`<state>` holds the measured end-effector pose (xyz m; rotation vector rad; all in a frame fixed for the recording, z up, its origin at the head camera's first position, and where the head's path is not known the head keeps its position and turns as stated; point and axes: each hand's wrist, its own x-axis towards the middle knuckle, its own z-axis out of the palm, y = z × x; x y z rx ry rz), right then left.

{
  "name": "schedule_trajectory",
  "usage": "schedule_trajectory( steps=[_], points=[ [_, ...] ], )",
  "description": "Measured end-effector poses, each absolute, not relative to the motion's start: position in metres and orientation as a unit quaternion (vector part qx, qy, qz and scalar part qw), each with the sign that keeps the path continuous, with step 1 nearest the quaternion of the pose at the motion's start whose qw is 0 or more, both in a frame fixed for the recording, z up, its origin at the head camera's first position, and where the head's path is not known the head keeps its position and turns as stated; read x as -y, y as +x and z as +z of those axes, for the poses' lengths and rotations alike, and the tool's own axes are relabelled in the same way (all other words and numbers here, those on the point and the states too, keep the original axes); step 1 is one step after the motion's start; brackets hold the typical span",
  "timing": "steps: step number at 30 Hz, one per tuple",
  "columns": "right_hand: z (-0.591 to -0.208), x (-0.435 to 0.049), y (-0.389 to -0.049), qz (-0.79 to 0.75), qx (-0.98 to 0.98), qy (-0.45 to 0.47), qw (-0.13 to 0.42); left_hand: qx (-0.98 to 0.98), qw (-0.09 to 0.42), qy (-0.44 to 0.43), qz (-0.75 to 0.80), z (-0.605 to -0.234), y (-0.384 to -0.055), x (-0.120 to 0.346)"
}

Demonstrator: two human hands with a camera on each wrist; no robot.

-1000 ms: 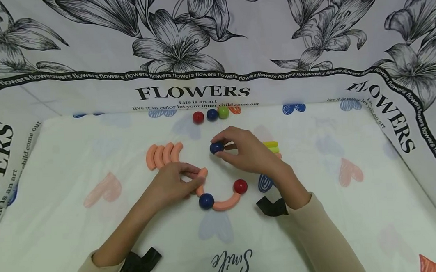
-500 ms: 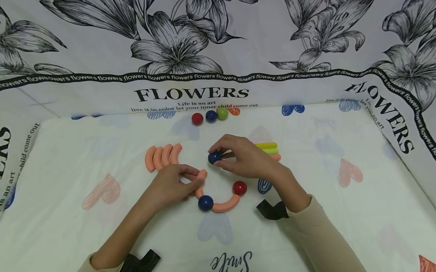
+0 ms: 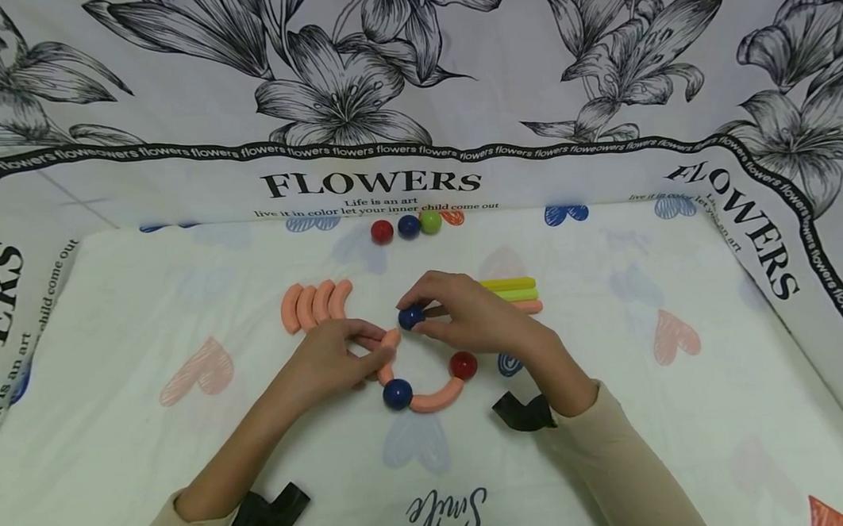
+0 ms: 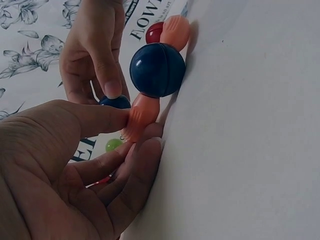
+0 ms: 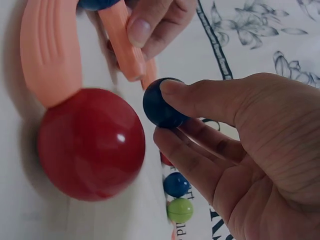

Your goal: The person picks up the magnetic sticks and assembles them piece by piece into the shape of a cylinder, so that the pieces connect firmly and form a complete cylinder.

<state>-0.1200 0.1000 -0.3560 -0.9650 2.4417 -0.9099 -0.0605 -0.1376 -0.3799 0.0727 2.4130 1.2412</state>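
- I am noting the right hand (image 3: 460,313) pinching a blue ball (image 3: 412,317) just beside the curved orange piece (image 3: 391,339).
- The left hand (image 3: 336,356) is gripping that piece, partly hiding it.
- My right hand is concealing the sticks' (image 3: 522,295) inner ends.
- Since earlier, the ball is approaching the piece.
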Motion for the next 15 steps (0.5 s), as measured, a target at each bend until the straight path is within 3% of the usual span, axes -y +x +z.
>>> schedule_trajectory(
  steps=[15],
  points=[
    [-0.3641,-0.0961,-0.1187,-0.318,-0.864,-0.342,0.190,-0.869,0.210,0.033,0.447,-0.3798,-0.0606,0.1382]
  ],
)
